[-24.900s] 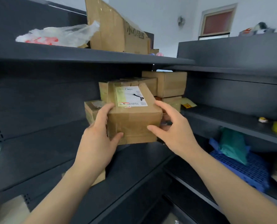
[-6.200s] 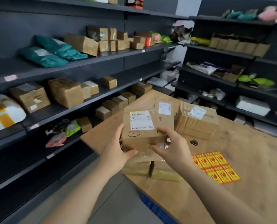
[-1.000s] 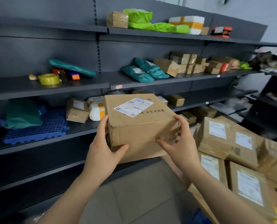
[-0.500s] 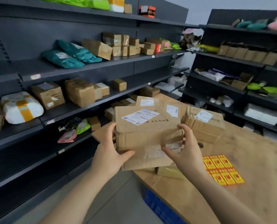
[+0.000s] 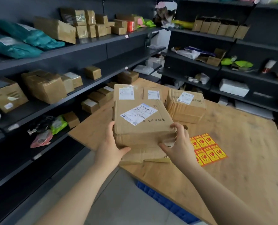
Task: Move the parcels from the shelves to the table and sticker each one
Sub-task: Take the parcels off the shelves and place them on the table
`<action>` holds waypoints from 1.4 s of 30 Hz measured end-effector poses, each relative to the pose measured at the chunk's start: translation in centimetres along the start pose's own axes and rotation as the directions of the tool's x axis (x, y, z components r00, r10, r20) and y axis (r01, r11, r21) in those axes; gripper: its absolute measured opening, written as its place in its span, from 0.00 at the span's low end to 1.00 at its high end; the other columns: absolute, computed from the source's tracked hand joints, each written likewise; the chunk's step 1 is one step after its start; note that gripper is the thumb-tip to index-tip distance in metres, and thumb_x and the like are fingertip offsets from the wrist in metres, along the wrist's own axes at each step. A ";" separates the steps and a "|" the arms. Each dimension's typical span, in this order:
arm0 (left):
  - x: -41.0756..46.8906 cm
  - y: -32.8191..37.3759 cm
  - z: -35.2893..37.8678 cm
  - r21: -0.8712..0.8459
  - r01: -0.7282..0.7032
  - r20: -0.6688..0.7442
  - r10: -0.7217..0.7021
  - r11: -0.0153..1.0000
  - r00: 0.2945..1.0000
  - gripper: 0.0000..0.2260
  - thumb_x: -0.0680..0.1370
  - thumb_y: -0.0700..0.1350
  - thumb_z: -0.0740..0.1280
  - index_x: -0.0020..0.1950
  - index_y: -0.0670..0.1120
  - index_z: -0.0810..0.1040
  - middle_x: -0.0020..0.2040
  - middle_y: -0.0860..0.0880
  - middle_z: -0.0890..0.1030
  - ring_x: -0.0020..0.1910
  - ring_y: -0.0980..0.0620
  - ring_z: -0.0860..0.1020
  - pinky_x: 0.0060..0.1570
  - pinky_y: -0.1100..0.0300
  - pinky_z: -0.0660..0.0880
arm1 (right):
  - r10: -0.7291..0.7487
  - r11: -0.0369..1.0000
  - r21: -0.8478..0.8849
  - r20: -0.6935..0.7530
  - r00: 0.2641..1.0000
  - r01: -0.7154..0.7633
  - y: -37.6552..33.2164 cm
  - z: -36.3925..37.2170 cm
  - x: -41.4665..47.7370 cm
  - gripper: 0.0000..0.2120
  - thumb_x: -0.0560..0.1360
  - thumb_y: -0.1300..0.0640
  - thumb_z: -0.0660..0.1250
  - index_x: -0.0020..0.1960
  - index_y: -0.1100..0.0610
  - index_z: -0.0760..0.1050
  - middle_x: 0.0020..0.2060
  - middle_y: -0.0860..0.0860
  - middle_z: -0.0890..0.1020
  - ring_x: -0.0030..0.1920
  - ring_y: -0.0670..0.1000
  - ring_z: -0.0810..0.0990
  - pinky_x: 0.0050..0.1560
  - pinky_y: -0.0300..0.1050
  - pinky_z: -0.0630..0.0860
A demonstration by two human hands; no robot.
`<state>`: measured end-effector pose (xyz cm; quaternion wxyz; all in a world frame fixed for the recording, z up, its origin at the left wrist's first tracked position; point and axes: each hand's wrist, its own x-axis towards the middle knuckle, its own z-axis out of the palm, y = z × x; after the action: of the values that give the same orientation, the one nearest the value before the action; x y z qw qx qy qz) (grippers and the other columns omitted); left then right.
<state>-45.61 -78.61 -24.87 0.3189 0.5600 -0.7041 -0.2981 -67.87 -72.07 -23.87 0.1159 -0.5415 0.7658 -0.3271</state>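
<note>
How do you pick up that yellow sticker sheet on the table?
Probably by its near right corner, coming from the right. The sticker sheet lies flat on the table, so there is no side to grasp; a fingertip must lift a corner first. Bare wood lies on that side, while parcels crowd the left.

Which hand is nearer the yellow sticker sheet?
Right. The right hand grips a corner of the held parcel, just beside the sticker sheet; the left hand holds its opposite side, farther away.

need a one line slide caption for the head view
Left hand and right hand hold a labelled box over parcels on the table, beside a sticker sheet.
</note>
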 end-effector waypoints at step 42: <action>16.9 13.8 9.8 0.132 -0.185 0.034 0.183 0.974 0.983 0.46 0.67 0.48 0.79 0.76 0.53 0.55 0.70 0.51 0.70 0.67 0.47 0.71 0.63 0.52 0.69 | 0.009 0.995 -0.092 -0.184 0.983 -0.027 7.1 -9.2 17.3 0.32 0.69 0.51 0.76 0.68 0.46 0.63 0.64 0.51 0.73 0.55 0.54 0.77 0.50 0.52 0.78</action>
<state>-64.35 -91.82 -18.26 0.2990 0.5094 -0.7749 -0.2251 -84.75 -82.83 -18.30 0.0221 -0.5069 0.7926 -0.3382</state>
